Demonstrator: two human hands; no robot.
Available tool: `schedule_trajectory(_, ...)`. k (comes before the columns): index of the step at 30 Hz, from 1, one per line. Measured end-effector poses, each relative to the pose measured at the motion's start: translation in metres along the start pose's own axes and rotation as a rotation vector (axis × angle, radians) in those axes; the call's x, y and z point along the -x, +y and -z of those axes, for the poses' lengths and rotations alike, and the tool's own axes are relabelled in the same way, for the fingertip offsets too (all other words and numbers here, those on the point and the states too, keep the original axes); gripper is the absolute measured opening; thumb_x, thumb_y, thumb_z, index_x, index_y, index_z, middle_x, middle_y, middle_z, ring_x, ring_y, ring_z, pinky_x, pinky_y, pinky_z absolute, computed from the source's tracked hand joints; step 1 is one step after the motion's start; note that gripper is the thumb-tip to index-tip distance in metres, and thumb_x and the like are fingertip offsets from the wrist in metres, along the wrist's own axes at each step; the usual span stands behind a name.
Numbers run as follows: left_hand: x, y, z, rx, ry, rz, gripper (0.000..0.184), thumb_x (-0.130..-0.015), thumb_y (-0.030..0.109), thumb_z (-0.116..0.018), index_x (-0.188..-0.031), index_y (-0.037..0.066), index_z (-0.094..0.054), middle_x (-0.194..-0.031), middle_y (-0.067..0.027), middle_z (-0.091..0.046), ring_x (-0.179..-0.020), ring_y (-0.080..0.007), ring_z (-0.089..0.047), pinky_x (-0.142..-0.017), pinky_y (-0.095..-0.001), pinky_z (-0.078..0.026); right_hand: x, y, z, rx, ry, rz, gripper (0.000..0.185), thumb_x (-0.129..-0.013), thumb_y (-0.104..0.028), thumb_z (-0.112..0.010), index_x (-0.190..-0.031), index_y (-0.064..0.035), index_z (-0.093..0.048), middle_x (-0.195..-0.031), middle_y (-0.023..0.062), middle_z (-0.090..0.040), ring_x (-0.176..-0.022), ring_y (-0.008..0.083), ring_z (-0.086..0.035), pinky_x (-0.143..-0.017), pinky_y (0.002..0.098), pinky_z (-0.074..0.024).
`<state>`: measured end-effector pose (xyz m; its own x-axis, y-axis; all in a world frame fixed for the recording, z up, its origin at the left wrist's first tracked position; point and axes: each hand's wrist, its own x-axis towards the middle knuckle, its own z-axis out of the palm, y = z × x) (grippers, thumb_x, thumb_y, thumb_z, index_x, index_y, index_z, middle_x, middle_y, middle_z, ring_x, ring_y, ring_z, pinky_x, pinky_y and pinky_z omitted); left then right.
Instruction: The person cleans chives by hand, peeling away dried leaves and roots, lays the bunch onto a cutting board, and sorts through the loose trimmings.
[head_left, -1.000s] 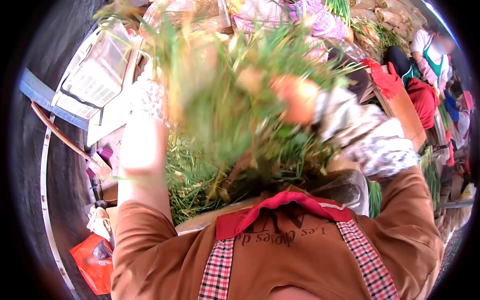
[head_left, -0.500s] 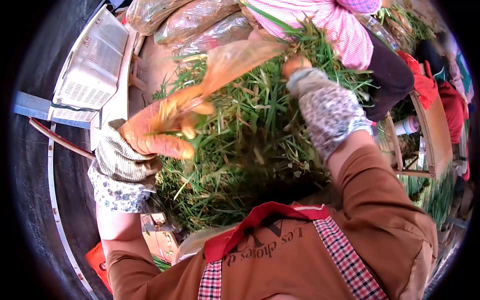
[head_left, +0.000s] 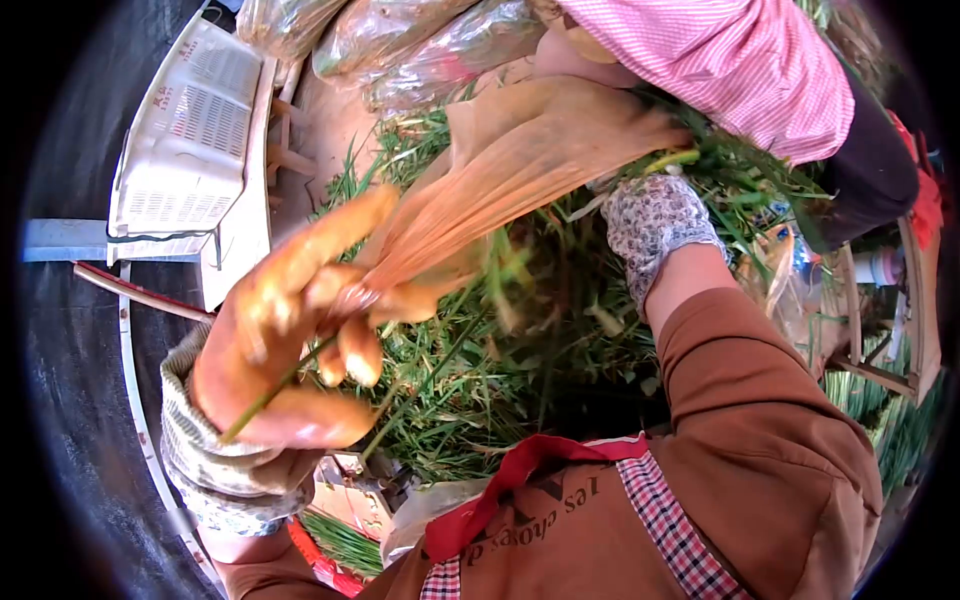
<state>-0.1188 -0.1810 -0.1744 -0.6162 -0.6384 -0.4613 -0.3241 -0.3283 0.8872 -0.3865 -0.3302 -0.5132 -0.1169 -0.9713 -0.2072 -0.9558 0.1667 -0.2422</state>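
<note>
In an orange glove, my left hand (head_left: 290, 340) pinches one end of a thin brownish plastic bag (head_left: 520, 150), which stretches up and to the right. A green stalk lies across the same glove. The bag's far end reaches loose greens beside my right hand (head_left: 615, 180). Of my right arm the floral cuff (head_left: 665, 220) shows, but the fingers are hidden behind the bag and the greens. Beneath both arms spreads a heap of cut green leaves and stalks (head_left: 450, 400).
A white plastic crate (head_left: 195, 130) stands on a bench at the left. Filled clear bags (head_left: 400, 40) lie at the top. A person in a pink checked top (head_left: 740, 70) sits close at upper right, beside a wooden stool (head_left: 920, 310). A cardboard box (head_left: 350, 500) is below.
My left hand has come nearer the camera, drawing the bag out larger. My right hand has moved slightly right and its fingers are now hidden. The person in pink appears closer.
</note>
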Motion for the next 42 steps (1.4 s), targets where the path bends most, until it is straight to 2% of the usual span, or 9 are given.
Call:
schedule_trajectory(10, -0.05, -0.089, 0.038, -0.285, 0.347, -0.156, 0.035, -0.08, -0.007, -0.052, -0.112, 0.006, -0.049, -0.09, -0.0038, -0.059, -0.081, -0.0135, -0.057, -0.071, -0.0243, -0.049, 0.257, 0.084, 0.033, -0.385, 0.213, 0.685, 0.049, -0.076, -0.006, -0.05, -0.124, -0.0181, -0.044, -0.122, 0.0122, -0.048, -0.091, 0.0296, -0.056, -0.078, 0.0336, -0.0478)
schedule_trajectory(14, -0.036, -0.12, 0.053, -0.564, 0.221, 0.014, 0.051, -0.068, -0.005, -0.065, -0.114, 0.007, -0.045, -0.099, -0.0074, -0.051, -0.073, -0.013, -0.053, -0.058, -0.0256, -0.05, 0.334, 0.188, 0.026, 0.173, 0.123, -0.109, 0.021, -0.078, -0.011, -0.053, -0.096, 0.0001, -0.052, -0.1, 0.018, -0.055, -0.09, 0.0222, -0.054, -0.074, 0.0321, -0.0447)
schedule_trajectory(16, -0.044, -0.132, 0.044, 0.48, 0.445, 0.424, 0.043, -0.068, -0.004, -0.062, -0.108, 0.003, -0.045, -0.089, -0.0069, -0.052, -0.066, -0.0109, -0.049, -0.052, -0.023, -0.047, 0.33, 0.188, 0.044, -0.36, 0.391, -0.778, 0.043, -0.073, -0.017, -0.065, -0.109, -0.0003, -0.051, -0.102, 0.0144, -0.057, -0.093, 0.0285, -0.054, -0.085, 0.0347, -0.0423)
schedule_trajectory(18, -0.035, -0.14, 0.009, 0.62, 0.668, 0.454, 0.026, -0.072, 0.001, -0.055, -0.097, 0.004, -0.049, -0.071, 0.0, -0.041, -0.058, -0.0094, -0.041, -0.049, -0.0224, -0.04, 0.303, 0.197, 0.031, -1.063, 0.3, -0.67, 0.04, -0.073, -0.015, -0.065, -0.107, -0.0001, -0.052, -0.1, 0.0097, -0.058, -0.086, 0.0215, -0.055, -0.079, 0.0315, -0.0439)
schedule_trajectory(20, -0.022, -0.172, 0.02, -0.065, 0.065, 0.099, 0.02, -0.071, -0.004, -0.054, -0.09, 0.0, -0.052, -0.072, 0.0, -0.045, -0.063, -0.0101, -0.044, -0.053, -0.0257, -0.043, 0.293, 0.187, 0.029, -1.598, 0.167, -0.467, 0.037, -0.073, -0.013, -0.066, -0.105, 0.0, -0.054, -0.098, 0.005, -0.059, -0.08, 0.0146, -0.056, -0.074, 0.0282, -0.0455)
schedule_trajectory(26, 0.001, -0.103, -0.007, 0.345, -0.113, -0.065, 0.019, -0.077, 0.009, -0.057, -0.096, 0.004, -0.06, -0.084, -0.015, -0.062, -0.069, -0.0196, -0.058, -0.062, -0.0311, -0.05, 0.373, 0.235, 0.077, -0.694, -0.183, -0.099, 0.028, -0.075, 0.007, -0.05, -0.101, -0.0027, -0.058, -0.093, 0.0046, -0.06, -0.073, 0.0147, -0.055, -0.068, 0.0246, -0.045)
schedule_trajectory(33, -0.021, -0.048, -0.05, -0.251, 0.134, -0.326, 0.02, -0.077, 0.014, -0.063, -0.091, 0.001, -0.059, -0.089, -0.0116, -0.063, -0.075, -0.0194, -0.059, -0.069, -0.0321, -0.048, 0.393, 0.23, 0.099, -1.369, 0.249, 0.11, 0.025, -0.081, 0.001, -0.046, -0.1, -0.006, -0.06, -0.095, 0.006, -0.061, -0.091, 0.0148, -0.054, -0.082, 0.0273, -0.0425)
schedule_trajectory(38, -0.017, -0.056, -0.063, 0.002, 0.211, -0.094, 0.025, -0.079, 0.011, -0.054, -0.1, -0.002, -0.051, -0.094, -0.0195, -0.058, -0.096, -0.0311, -0.055, -0.076, -0.0435, -0.05, 0.305, 0.187, 0.007, -2.389, 0.185, 0.075, 0.026, -0.077, -0.037, -0.054, -0.064, -0.0155, -0.048, -0.059, -0.0025, -0.039, -0.054, 0.0108, -0.039, -0.054, 0.0267, -0.0331)
schedule_trajectory(42, -0.007, -0.081, -0.03, 0.036, 0.223, -0.104, 0.017, -0.08, 0.002, -0.053, -0.097, -0.001, -0.054, -0.096, -0.0192, -0.058, -0.082, -0.0278, -0.059, -0.073, -0.0384, -0.051, 0.224, 0.215, -0.085, -1.903, 0.369, -0.594, 0.03, -0.069, -0.035, -0.065, -0.079, -0.0088, -0.053, -0.071, 0.0029, -0.051, -0.064, 0.0165, -0.049, -0.059, 0.0328, -0.0395)
